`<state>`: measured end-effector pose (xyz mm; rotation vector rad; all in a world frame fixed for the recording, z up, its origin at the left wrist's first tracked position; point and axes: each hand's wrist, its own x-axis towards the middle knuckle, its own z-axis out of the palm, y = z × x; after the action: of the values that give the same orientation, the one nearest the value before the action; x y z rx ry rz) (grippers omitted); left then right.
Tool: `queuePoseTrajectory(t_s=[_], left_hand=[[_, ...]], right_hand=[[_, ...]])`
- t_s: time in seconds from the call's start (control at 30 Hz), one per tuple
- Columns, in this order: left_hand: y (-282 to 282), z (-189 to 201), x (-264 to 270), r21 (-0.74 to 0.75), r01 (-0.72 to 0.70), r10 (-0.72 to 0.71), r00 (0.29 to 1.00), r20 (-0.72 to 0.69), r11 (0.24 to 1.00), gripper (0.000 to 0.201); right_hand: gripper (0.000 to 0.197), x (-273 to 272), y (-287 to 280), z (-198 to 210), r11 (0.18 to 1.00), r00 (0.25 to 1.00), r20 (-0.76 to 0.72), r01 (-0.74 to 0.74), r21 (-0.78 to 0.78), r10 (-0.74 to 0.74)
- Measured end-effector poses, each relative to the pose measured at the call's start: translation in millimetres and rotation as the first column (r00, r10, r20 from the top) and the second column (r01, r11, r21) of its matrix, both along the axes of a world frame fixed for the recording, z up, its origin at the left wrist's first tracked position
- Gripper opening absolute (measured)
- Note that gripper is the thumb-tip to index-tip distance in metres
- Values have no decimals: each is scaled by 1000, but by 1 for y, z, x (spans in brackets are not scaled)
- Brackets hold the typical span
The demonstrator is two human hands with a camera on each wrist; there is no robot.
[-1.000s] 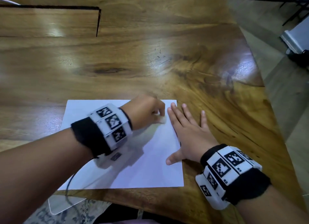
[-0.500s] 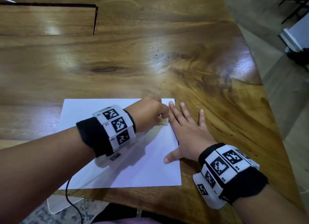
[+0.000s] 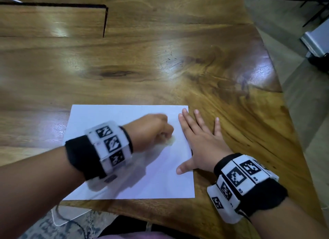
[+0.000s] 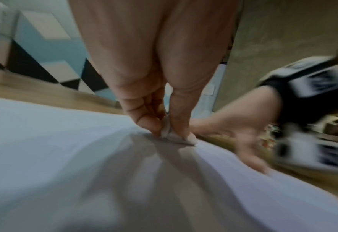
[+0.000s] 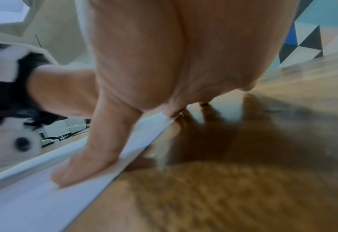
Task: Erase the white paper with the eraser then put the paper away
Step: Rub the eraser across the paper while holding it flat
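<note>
The left grip (image 3: pixel 151 130) pinches a small pale rubber eraser (image 3: pixel 170 141) against the thin white paper sheet (image 3: pixel 110 117). Beside it, the right grip (image 3: pixel 201 142) lies flat and wide on the sheet's edge. Light, floppy paper likely creases; lift by an edge.

A glossy wooden table (image 3: pixel 160 60) is showing a dark knot (image 3: pixel 114 73), while a wall of blue, black and white triangles (image 4: pixel 51 62) is standing behind

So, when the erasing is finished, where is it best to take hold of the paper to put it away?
Probably at its near right corner, coming from the right. The paper lies flat on the table, so no edge stands up to pinch. The right hand already lies flat across the right edge, with its thumb on the sheet. The left hand pinches the eraser.
</note>
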<state>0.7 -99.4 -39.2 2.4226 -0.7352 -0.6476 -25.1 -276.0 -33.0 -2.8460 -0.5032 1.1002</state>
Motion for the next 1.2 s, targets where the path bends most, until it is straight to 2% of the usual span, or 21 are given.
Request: queuePoseTrajectory(t_s=[0.07, 0.13, 0.2, 0.33, 0.37, 0.4, 0.43, 0.47, 0.53, 0.57, 0.63, 0.77, 0.9, 0.93, 1.0, 1.03, 1.07, 1.2], left_hand=[[22, -6, -21, 122, 118, -137, 978, 159, 985, 15], [30, -9, -32, 117, 197, -210, 971, 110, 973, 10], [22, -4, -20, 5, 150, -150, 989, 13, 989, 10], [0, 11, 18, 28, -16, 14, 999, 44, 999, 11], [-3, 11, 18, 34, -45, 44, 999, 28, 998, 6], [-1, 8, 13, 14, -13, 12, 998, 56, 1000, 3], [8, 5, 5, 37, 3, -5, 998, 58, 999, 13], [19, 3, -5, 76, 98, -105, 989, 107, 992, 19], [33, 3, -22, 84, 242, -246, 968, 48, 967, 17], [31, 5, -21, 84, 261, -263, 965, 16, 962, 13], [21, 13, -9, 78, 201, -198, 979, -43, 977, 9], [-14, 15, 20, -17, -37, 38, 998, 44, 999, 13], [-1, -2, -6, 37, 61, -63, 996, 62, 997, 10], [11, -4, -15, 100, 145, -157, 979, 129, 984, 13], [24, -2, -26, 113, 225, -234, 970, 68, 968, 13], [21, 1, -25, 72, 228, -227, 974, -13, 971, 12], [17, 6, -20, 67, 220, -218, 975, -38, 973, 12], [-9, 17, 6, -69, -87, 80, 993, -90, 994, 10]], right_hand=[[140, 0, 0, 0, 1000, 1000, -2, 2, -1, -2], [140, 0, 0, 0, 1000, 1000, -8, 3, 2, -3], [140, 0, 0, 0, 1000, 1000, -6, 0, 0, 0], [140, 0, 0, 0, 1000, 1000, -7, -1, -4, 1], [140, 0, 0, 0, 1000, 1000, -12, -1, -5, 1], [140, 0, 0, 0, 1000, 1000, -14, -1, -4, 1], [140, 0, 0, 0, 1000, 1000, -12, -1, -4, 1], [140, 0, -1, 0, 1000, 1000, -11, -1, -3, 1], [140, 0, -1, 0, 1000, 1000, -12, -1, 3, 1], [141, 0, -1, 0, 1000, 1000, -10, 0, 4, 1], [141, 0, 0, 0, 1000, 1000, -9, -2, 0, 2], [140, 1, 0, 0, 1000, 1000, -2, -4, 1, 4], [141, 0, 0, -1, 1000, 1000, -6, 3, 1, -3], [141, 1, 0, 0, 1000, 1000, -10, 3, 1, -3], [141, 0, 0, 0, 1000, 1000, -17, 5, 6, -5], [141, 0, 0, 0, 1000, 1000, -15, 7, 9, -6], [141, 0, 0, 0, 1000, 1000, -13, 6, 9, -6], [141, 0, 0, -1, 1000, 1000, -4, 6, 3, -6]])
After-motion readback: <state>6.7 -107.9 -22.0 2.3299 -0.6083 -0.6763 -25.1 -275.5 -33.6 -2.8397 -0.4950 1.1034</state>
